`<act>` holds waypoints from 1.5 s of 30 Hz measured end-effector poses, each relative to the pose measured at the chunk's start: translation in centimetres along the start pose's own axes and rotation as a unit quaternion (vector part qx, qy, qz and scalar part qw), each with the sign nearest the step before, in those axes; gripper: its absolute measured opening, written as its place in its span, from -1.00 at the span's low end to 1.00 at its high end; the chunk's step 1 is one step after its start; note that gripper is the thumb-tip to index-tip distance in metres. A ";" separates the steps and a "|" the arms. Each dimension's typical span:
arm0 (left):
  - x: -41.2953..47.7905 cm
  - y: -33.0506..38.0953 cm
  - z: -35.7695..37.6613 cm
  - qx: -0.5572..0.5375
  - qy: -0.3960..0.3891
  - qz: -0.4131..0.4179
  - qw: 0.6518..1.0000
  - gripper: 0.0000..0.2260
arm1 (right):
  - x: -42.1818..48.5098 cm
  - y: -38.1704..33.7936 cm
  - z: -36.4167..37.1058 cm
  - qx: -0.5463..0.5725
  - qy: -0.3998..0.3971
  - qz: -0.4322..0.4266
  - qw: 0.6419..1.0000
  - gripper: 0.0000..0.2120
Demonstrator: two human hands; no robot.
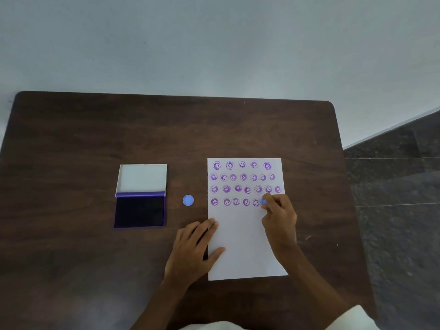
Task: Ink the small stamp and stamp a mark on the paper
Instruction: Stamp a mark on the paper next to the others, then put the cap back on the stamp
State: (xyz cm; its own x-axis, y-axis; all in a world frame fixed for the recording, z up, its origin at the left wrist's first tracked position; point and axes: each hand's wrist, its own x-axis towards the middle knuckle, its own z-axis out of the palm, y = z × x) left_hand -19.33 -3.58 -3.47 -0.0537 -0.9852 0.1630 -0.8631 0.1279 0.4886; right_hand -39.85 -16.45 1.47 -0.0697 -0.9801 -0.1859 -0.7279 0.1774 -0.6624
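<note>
A person's right hand (pixel 278 216) pinches a small blue stamp (pixel 263 202) between closed fingertips and holds it down on a white sheet of paper (pixel 242 244), at the right end of the fourth row of purple smiley marks (pixel 245 183); most of the stamp is hidden by the fingers. Those marks fill the sheet's upper part in four uneven rows, while its lower half is blank. The left hand (pixel 197 246) lies flat and open with fingers spread, holding nothing, its fingertips and thumb overlapping the paper's left edge and its palm on the dark wooden tabletop (pixel 71 270). Just left of the paper, level with the fourth row, a round light-blue cap (pixel 188 200) lies on the wood, apart from the sheet. Farther left of the paper sits an open ink pad (pixel 140 212), its dark violet inking surface toward the person and its pale lid (pixel 142 178) swung back on the far side. The paper itself lies on the right half of the tabletop, its long edges running away from the person.
</note>
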 end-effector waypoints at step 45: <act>3.7 -0.1 -8.3 -0.346 0.156 -0.435 0.817 -0.70 | -4.3 -10.0 3.5 0.109 -0.077 -0.070 0.989 -0.83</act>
State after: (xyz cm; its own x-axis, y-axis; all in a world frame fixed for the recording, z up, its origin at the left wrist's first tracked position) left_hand -15.29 -6.29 4.15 0.6514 -0.6750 -0.3465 -0.0100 -0.4642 0.8857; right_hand -29.83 -13.73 6.36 0.1385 -0.9741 -0.1789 -0.5568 0.0728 -0.8274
